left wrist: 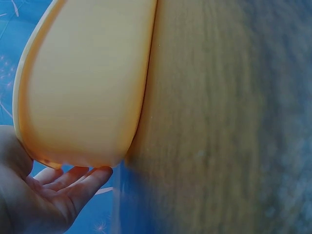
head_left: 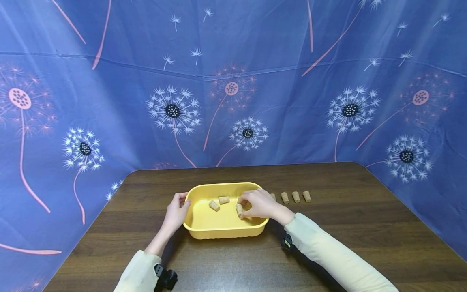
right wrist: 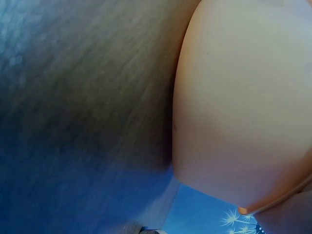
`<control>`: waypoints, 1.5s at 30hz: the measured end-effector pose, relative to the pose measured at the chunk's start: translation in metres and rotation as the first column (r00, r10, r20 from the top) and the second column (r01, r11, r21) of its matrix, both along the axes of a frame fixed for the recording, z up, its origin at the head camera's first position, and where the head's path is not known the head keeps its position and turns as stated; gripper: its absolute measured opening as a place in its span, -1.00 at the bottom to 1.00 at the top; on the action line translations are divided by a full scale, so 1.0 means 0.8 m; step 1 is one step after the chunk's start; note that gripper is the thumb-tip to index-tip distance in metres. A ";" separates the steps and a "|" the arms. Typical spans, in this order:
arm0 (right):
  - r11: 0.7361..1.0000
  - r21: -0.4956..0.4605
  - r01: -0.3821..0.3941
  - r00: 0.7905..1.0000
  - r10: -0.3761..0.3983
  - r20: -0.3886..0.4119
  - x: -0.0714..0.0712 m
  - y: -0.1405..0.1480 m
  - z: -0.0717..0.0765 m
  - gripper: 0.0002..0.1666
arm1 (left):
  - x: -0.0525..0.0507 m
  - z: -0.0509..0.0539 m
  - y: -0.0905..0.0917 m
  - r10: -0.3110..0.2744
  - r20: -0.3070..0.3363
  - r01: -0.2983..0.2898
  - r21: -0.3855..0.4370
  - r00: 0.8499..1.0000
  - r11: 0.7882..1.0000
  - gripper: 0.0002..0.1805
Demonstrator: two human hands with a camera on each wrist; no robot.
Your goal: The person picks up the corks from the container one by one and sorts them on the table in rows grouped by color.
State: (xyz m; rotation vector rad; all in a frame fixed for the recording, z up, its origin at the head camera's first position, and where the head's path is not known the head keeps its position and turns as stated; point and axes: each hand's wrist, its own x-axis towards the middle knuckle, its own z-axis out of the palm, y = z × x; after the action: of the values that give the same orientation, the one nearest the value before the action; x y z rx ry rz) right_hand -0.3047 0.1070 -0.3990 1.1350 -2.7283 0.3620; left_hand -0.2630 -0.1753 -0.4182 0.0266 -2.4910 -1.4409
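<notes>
A yellow plastic tub (head_left: 226,232) stands on the wooden table. My left hand (head_left: 176,211) holds its left end, thumb at the rim and fingers against the outer wall; the left wrist view shows this hand (left wrist: 53,195) from below. Over the tub's right side, my right hand (head_left: 260,203) pinches a cork stopper (head_left: 239,209) inside the tub. Two more corks lie on the tub floor: a tilted cork (head_left: 214,205) and another cork (head_left: 224,200) behind it. In the right wrist view the tub's outer wall (right wrist: 243,97) hides the fingertips and corks.
Several corks (head_left: 296,197) stand in a row on the table right of the tub, one partly hidden by my right hand. A blue dandelion-print cloth (head_left: 292,121) hangs behind the brown table (head_left: 365,227).
</notes>
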 end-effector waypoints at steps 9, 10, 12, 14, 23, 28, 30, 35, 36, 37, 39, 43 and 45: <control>1.000 0.027 -0.003 1.000 0.002 0.017 0.002 0.000 0.002 -0.62 | 0.002 0.000 0.000 0.000 0.009 0.000 0.001 1.000 1.000 -0.65; 0.999 0.033 -0.004 1.000 0.003 0.017 0.002 0.000 0.002 -0.62 | 0.002 -0.001 0.000 -0.001 0.011 0.001 0.003 1.000 1.000 -0.65; 0.999 0.041 -0.005 1.000 0.004 0.018 0.002 0.000 0.002 -0.62 | 0.002 -0.001 0.000 -0.004 0.016 0.003 0.008 1.000 1.000 -0.64; 0.999 0.047 -0.003 1.000 0.003 0.019 0.002 0.000 0.002 -0.63 | 0.002 -0.001 0.000 -0.003 0.010 0.003 0.005 1.000 1.000 -0.65; 0.998 0.067 -0.011 1.000 0.011 0.012 0.003 0.001 0.005 -0.59 | 0.001 0.002 0.001 -0.008 0.019 0.008 0.009 1.000 1.000 -0.65; 0.997 0.069 -0.021 1.000 0.020 0.008 0.003 0.001 0.005 -0.55 | 0.000 0.001 0.000 -0.009 0.021 0.009 0.007 1.000 1.000 -0.65; 0.997 0.070 -0.018 1.000 0.017 0.009 0.003 0.000 0.005 -0.54 | 0.001 0.001 0.000 -0.009 0.022 0.009 0.006 1.000 1.000 -0.65; 0.998 0.064 -0.006 1.000 0.006 0.011 0.003 0.000 0.004 -0.55 | 0.001 0.003 0.000 -0.010 0.024 0.010 -0.001 1.000 1.000 -0.65; 0.998 0.062 -0.005 1.000 0.004 0.011 0.003 0.000 0.004 -0.55 | 0.001 0.003 0.000 -0.009 0.023 0.009 -0.001 1.000 1.000 -0.65; 0.998 0.059 -0.006 1.000 0.006 0.007 0.003 0.000 0.003 -0.56 | 0.001 0.004 0.000 -0.006 0.023 0.006 -0.003 1.000 1.000 -0.65; 0.998 0.057 -0.004 1.000 0.003 0.007 0.003 0.000 0.003 -0.57 | 0.001 0.003 0.000 0.000 0.019 0.000 -0.004 1.000 1.000 -0.65; 0.999 0.036 -0.005 1.000 0.004 0.010 0.002 0.000 0.001 -0.59 | 0.000 0.003 0.000 0.009 0.020 -0.009 -0.002 1.000 1.000 -0.65; 1.000 0.022 -0.003 1.000 0.002 0.014 0.002 0.000 0.000 -0.61 | 0.000 0.003 0.000 0.007 0.023 -0.007 0.000 1.000 1.000 -0.65</control>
State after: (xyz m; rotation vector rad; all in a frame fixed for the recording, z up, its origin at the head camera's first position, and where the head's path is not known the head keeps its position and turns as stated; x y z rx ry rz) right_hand -0.3034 0.1070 -0.3991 1.1457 -2.7501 0.3417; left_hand -0.2631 -0.1756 -0.4160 0.0526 -2.5068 -1.4467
